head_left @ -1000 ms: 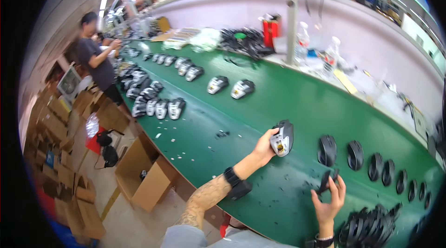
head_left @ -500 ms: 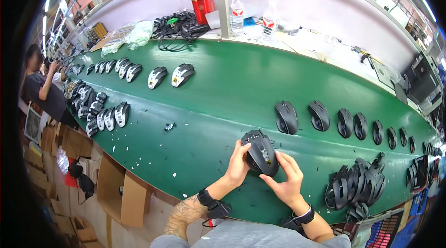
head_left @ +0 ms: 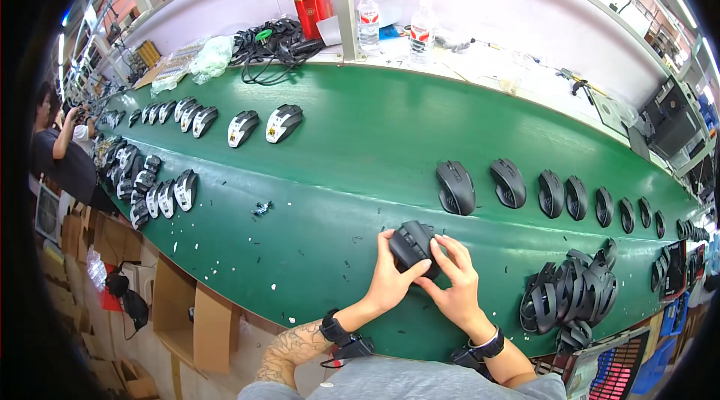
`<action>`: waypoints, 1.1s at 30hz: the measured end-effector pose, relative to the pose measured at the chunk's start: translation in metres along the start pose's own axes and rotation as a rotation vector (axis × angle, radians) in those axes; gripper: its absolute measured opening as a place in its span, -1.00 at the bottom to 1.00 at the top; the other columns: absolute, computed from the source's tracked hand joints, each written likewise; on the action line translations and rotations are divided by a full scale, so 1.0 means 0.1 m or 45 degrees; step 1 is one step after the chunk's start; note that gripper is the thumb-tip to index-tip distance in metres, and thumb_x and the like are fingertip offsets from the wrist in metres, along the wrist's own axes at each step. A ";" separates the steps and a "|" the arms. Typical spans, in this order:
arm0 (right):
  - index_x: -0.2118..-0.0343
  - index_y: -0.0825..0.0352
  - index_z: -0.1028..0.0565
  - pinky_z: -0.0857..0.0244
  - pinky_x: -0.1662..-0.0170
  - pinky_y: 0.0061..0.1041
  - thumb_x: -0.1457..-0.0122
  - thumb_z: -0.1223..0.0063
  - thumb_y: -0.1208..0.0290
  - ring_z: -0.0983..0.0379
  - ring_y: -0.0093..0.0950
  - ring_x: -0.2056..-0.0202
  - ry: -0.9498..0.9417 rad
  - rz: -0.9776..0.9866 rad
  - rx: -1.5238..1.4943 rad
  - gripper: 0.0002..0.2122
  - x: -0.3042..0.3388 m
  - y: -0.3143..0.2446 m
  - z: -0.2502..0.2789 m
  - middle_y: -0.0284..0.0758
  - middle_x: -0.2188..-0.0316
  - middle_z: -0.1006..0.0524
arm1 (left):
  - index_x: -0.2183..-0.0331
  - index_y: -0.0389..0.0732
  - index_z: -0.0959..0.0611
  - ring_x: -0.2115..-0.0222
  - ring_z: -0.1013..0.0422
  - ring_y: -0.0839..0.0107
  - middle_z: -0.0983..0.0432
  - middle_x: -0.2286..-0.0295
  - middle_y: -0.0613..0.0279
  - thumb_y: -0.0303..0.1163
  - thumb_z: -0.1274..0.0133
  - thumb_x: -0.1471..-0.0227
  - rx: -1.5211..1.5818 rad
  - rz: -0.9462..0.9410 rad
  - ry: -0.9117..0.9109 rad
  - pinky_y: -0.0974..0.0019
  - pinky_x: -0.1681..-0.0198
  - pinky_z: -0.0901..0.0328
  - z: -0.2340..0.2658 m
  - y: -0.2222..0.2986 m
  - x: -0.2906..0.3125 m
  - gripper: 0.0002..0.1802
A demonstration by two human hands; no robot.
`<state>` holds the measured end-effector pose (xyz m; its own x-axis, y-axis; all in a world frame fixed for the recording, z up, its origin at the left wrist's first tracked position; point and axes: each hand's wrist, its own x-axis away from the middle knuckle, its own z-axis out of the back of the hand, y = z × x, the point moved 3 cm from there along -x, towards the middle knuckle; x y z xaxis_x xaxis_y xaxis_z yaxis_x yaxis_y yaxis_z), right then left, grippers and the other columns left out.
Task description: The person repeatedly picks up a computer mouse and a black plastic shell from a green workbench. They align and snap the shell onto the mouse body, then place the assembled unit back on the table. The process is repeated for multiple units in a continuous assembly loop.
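Between my two hands, just above the near part of the green bench, I hold a black computer mouse (head_left: 410,241), tilted so that its side shows. My left hand (head_left: 391,274) grips it from the left, thumb pressed along the near side. My right hand (head_left: 455,280) closes on its right end, fingers over the top and thumb below. The part of the mouse under my fingers is hidden. Beyond my hands stands a row of black mice (head_left: 456,188) running off to the right. To the right lies a heap of black mouse shells (head_left: 570,293).
Mice with white parts (head_left: 284,124) line the bench's far left, with more piled at its left edge (head_left: 166,197). Small scraps (head_left: 262,208) dot the green surface (head_left: 337,122). Bottles (head_left: 368,19) and a red tin (head_left: 313,11) stand behind. Another person (head_left: 66,146) works far left.
The mouse has been turned in my hands: its top with an opening showed before, now its side does. My left thumb has moved across it. The whole view has shifted slightly.
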<state>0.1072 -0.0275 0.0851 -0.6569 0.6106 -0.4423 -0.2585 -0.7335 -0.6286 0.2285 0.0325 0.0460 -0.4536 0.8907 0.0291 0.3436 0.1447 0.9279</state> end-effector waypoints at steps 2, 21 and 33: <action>-0.06 0.34 -0.34 -0.27 -0.01 -0.34 0.16 -0.32 0.44 -0.30 -0.21 -0.01 -0.038 -0.020 0.001 -0.37 -0.01 -0.01 0.00 -0.14 -0.05 -0.30 | 0.06 -0.19 -0.12 0.16 -0.33 0.41 -0.28 0.18 0.14 -0.62 -0.15 0.12 0.036 0.040 0.088 0.36 0.11 -0.32 0.05 0.01 -0.01 -0.33; 0.56 0.33 -0.39 -0.23 0.35 -0.65 -0.18 -0.04 0.35 -0.30 -0.68 0.49 0.071 -0.716 -1.404 -0.78 0.25 0.46 -0.34 -0.47 0.55 -0.42 | 0.06 -0.14 -0.18 0.16 -0.36 0.39 -0.32 0.20 0.18 -0.65 -0.03 0.05 0.543 0.101 0.061 0.23 0.07 -0.33 0.08 0.08 -0.03 -0.46; 0.49 0.37 -0.43 -0.27 0.31 -0.68 -0.15 -0.07 0.41 -0.35 -0.69 0.43 -0.003 -0.781 -1.302 -0.84 0.20 0.47 -0.25 -0.43 0.50 -0.47 | 0.21 -0.20 -0.52 0.18 -0.40 0.35 -0.50 0.25 0.24 -0.04 0.27 -0.12 0.555 0.303 0.282 0.20 0.07 -0.26 0.27 0.11 -0.09 -0.54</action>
<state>0.0993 -0.0428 0.0308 -0.6226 0.7748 0.1102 0.1540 0.2593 -0.9534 0.2584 0.0375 0.0462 -0.4676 0.8156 0.3408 0.7460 0.1572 0.6471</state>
